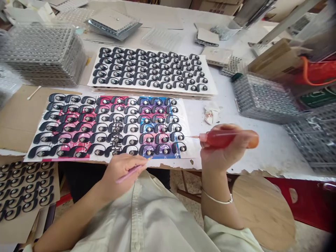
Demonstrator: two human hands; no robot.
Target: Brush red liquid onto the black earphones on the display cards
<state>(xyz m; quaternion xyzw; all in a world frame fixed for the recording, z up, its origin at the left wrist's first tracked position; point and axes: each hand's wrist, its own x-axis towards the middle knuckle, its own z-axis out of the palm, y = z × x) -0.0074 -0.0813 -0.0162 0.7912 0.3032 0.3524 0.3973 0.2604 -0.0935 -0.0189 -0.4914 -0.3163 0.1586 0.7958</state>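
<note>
Workshop: worktable (pixel 225 108), tray stack (pixel 44 52), rowed black parts (pixel 118 128)

The worktop (pixel 226 106) is brightly, softly lit; the right hand (pixel 228 155) and red bottle (pixel 223 139) are blurred, and the outer edges are stretched and smeared.

- Black hooked pieces (pixel 118 129) with silvery discs, laid out in rows.
- Red bottle (pixel 223 138), held sideways, thin tip pointing left.
- Slim pinkish stick (pixel 128 174), slanted, near the closest row.

Smooth plastic bottle (pixel 222 138); matt cardboard sheet (pixel 19 117).
</note>
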